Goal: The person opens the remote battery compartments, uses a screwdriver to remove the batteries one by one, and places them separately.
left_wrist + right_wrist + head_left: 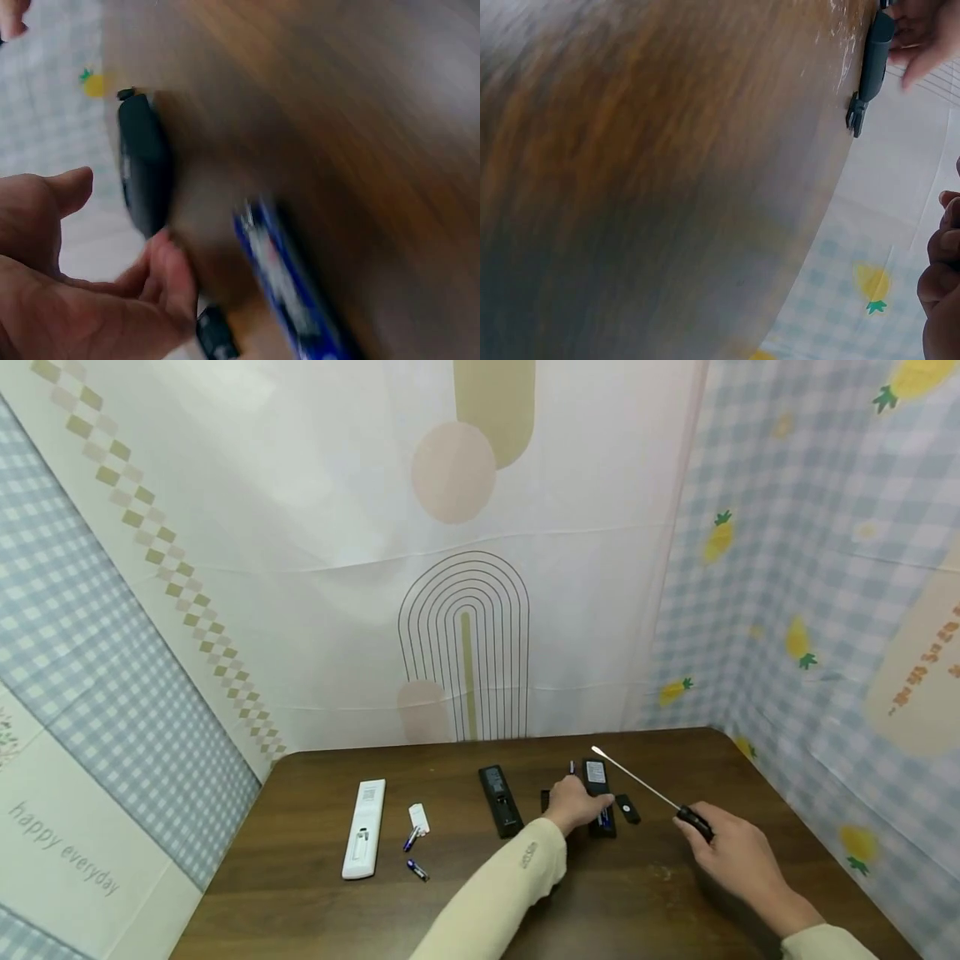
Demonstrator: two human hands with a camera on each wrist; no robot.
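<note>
My left hand (573, 802) reaches over the left side of a black remote control (597, 775), its thumb spread apart across the remote. In the left wrist view its fingers are slightly bent with nothing between them and the thumb. A blue battery (279, 277) lies on the table beside those fingers, and a small dark piece (216, 331) shows just past them. My right hand (738, 856) grips the black handle of a screwdriver (641, 781), whose metal shaft points up and left above the table. Right of the remote lies a black battery cover (627, 808).
Farther left on the wooden table (285, 860) lie a second black remote (501, 802), a white remote (365, 829) and a white battery cover (418, 816). Two loose batteries, one (411, 839) touching that cover, another (417, 870) nearer me. Patterned cloth (337, 652) hangs behind the table.
</note>
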